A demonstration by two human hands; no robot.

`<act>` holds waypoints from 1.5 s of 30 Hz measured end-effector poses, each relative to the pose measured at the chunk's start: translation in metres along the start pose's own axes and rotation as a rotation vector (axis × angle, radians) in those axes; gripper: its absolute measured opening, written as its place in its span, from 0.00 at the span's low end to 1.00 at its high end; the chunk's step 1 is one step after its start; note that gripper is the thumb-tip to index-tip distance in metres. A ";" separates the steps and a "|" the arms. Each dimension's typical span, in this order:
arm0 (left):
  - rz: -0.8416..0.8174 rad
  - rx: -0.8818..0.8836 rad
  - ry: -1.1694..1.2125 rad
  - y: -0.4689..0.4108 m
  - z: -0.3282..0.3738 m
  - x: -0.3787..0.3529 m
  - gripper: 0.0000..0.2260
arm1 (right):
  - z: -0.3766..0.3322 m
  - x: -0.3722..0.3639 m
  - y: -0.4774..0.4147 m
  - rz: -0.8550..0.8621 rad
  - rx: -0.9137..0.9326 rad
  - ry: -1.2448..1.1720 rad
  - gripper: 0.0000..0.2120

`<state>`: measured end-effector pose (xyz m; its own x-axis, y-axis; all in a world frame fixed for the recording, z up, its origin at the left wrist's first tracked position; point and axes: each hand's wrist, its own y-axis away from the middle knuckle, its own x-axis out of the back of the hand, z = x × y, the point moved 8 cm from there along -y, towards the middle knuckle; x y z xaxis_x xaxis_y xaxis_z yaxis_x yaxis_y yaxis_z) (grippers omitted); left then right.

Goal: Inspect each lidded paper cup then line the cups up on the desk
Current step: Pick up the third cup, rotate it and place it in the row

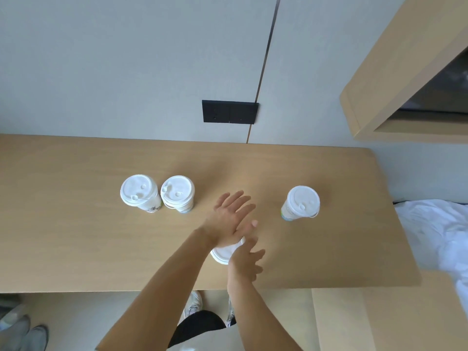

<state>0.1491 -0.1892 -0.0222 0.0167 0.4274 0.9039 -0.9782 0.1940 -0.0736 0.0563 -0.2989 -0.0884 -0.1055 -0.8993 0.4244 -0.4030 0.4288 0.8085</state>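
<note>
Hands over 1 of 4 lidded cups on the desk [76, 236].
Left hand [233, 211] lies flat across the near cup [224, 252], fingers straight and spread. Right hand [247, 260] is at its rim, fingers splayed, gripping nothing. Far-left cup [140, 191] and second cup [177, 192] stand just beside each other; right cup [302, 201] stands well apart.

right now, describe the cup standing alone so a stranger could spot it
On the wooden desk, look to the right end, near the white bedding. The lidded paper cup there stands alone; the left pair sit side by side.
</note>
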 end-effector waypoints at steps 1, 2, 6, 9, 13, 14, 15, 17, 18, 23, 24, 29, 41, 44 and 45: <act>0.049 -0.027 -0.011 0.001 0.001 0.004 0.25 | 0.001 0.002 0.001 -0.003 -0.013 -0.021 0.37; 0.102 -0.013 0.005 0.005 0.001 0.009 0.25 | 0.000 0.004 0.000 0.003 -0.004 -0.024 0.38; 0.309 0.441 0.368 0.039 -0.018 0.027 0.29 | -0.038 0.015 -0.003 0.040 0.315 0.099 0.39; 0.332 0.890 0.577 0.077 -0.041 0.002 0.33 | -0.077 -0.002 0.009 -0.045 0.621 0.259 0.48; 0.106 1.102 0.456 0.091 -0.055 -0.043 0.25 | -0.094 -0.023 0.003 -0.005 0.736 0.464 0.37; 0.108 1.112 0.428 0.090 -0.053 -0.044 0.23 | -0.094 -0.025 0.003 0.006 0.755 0.502 0.36; 0.139 1.124 0.419 0.088 -0.050 -0.039 0.21 | -0.094 -0.024 0.002 0.011 0.771 0.517 0.35; 0.197 1.139 0.387 0.087 -0.047 -0.028 0.20 | -0.094 -0.024 0.004 0.020 0.793 0.522 0.34; 0.206 1.138 0.371 0.087 -0.046 -0.026 0.20 | -0.094 -0.023 0.003 0.032 0.801 0.523 0.34; 0.170 1.112 0.386 0.085 -0.044 -0.023 0.26 | -0.089 -0.026 -0.006 0.058 0.804 0.515 0.32; 0.161 1.096 0.398 0.081 -0.044 -0.021 0.26 | -0.088 -0.025 -0.006 0.068 0.797 0.493 0.32; 0.089 0.799 0.323 0.052 -0.043 -0.010 0.29 | -0.073 -0.010 -0.004 0.140 0.613 0.292 0.35; 0.294 0.233 0.261 0.047 -0.020 0.048 0.19 | -0.051 0.007 -0.004 0.011 0.345 0.134 0.37; 0.288 0.326 0.344 0.101 -0.035 0.028 0.22 | -0.083 0.006 0.024 -0.042 0.893 0.390 0.43; 0.254 0.368 0.314 0.118 -0.040 0.013 0.25 | -0.089 0.001 0.035 -0.062 1.075 0.493 0.45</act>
<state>0.0420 -0.1249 -0.0359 -0.2233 0.6746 0.7036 -0.9664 -0.2476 -0.0694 0.1227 -0.2771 -0.0231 0.2085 -0.6851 0.6980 -0.9773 -0.1184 0.1758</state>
